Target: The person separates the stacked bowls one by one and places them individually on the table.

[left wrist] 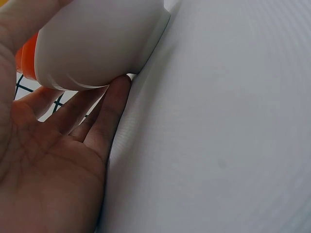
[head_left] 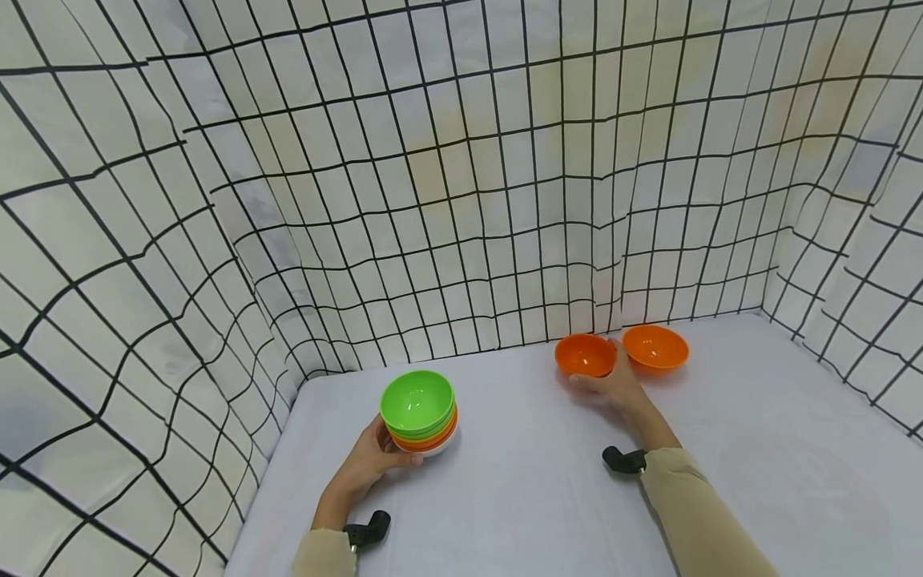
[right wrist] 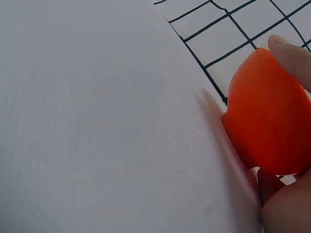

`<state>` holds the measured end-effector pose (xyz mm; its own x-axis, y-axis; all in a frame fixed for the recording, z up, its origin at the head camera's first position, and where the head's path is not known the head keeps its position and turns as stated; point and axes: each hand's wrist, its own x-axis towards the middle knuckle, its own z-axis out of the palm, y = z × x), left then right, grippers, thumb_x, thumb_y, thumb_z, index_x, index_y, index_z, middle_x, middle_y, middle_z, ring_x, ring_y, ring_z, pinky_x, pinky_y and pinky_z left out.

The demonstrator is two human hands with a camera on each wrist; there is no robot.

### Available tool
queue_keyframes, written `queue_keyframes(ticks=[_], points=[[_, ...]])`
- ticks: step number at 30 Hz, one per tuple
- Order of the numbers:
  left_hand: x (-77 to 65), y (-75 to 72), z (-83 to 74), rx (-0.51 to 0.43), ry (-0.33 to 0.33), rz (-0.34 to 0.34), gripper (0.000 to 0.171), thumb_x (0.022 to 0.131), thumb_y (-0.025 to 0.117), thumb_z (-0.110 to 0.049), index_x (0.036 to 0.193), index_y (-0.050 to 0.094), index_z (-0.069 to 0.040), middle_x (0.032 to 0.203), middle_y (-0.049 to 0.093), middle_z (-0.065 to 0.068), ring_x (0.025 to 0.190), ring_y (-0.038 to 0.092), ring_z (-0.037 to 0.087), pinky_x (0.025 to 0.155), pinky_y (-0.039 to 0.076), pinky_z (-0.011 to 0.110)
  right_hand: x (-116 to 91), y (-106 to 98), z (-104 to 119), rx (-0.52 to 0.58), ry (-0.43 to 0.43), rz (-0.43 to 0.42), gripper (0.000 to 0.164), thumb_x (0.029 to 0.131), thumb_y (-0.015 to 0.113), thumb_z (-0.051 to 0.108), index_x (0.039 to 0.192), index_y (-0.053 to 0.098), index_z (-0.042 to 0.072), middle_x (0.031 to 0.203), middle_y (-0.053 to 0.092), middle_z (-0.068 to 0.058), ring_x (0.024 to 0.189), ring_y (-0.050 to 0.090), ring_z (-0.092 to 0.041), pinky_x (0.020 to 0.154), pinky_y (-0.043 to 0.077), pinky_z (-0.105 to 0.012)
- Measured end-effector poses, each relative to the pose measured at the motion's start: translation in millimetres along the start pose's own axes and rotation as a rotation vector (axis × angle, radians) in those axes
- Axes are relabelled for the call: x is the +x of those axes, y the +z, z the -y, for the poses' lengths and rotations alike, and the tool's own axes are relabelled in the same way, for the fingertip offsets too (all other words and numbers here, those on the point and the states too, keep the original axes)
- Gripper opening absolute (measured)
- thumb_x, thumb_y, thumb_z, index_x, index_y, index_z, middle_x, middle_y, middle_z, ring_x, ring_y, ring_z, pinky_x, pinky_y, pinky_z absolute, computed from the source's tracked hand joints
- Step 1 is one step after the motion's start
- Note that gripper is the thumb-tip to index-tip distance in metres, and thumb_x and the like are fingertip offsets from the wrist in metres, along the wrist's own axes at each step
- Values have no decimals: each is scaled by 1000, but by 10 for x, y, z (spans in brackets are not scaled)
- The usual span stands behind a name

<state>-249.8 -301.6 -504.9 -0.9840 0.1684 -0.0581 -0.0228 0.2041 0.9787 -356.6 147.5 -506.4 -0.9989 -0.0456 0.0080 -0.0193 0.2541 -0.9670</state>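
On the left of the table stands a nested stack of bowls [head_left: 417,401], a green one on top, yellow and orange rims under it and a white bowl [left wrist: 97,43] at the bottom. My left hand [head_left: 373,457] holds the stack low on its near left side, thumb in front and fingers round the back. Toward the back of the table, my right hand [head_left: 613,385] grips an orange bowl [head_left: 582,355] between thumb and fingers. That bowl sits upright, its base at the tabletop in the right wrist view. A second orange bowl [head_left: 654,349] is just right of those fingers.
A white cloth covers the table [head_left: 505,481]. Behind it and along both sides hang white curtains with a black grid [head_left: 447,200], close beyond the orange bowls. Each wrist carries a small black camera mount [head_left: 624,460].
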Motion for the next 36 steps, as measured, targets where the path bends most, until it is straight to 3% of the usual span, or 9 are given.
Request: queue_keyframes(ticks=[8, 20, 27, 36], points=[[-5, -1, -8, -6, -10, -5, 99, 70, 93, -4, 152, 40, -24, 152, 51, 3, 149, 42, 27, 128, 27, 47, -17, -34, 68, -65, 16, -5, 126, 82, 86, 41, 164, -7, 17, 170, 10, -17, 150, 24, -43, 124, 27, -64], [11, -8, 12, -3, -11, -11, 100, 70, 94, -6, 152, 39, -24, 152, 51, 3, 149, 42, 27, 128, 27, 47, -82, -82, 360, -79, -100, 2, 116, 87, 82, 39, 164, -2, 19, 173, 5, -12, 158, 11, -40, 125, 19, -67], [8, -16, 17, -8, -6, -2, 100, 70, 93, -5, 152, 39, -23, 153, 50, 3, 149, 41, 27, 128, 28, 48, -183, -32, 624, -80, -208, 24, 106, 88, 81, 37, 163, 8, 18, 171, 18, -9, 157, 17, -38, 125, 22, -67], [17, -30, 49, -14, 6, 9, 100, 71, 93, -5, 153, 38, -23, 154, 49, 4, 149, 41, 28, 127, 30, 48, -393, 233, 994, -59, -320, 124, 96, 86, 84, 33, 159, 24, 19, 163, 37, -5, 152, 32, -32, 126, 24, -63]])
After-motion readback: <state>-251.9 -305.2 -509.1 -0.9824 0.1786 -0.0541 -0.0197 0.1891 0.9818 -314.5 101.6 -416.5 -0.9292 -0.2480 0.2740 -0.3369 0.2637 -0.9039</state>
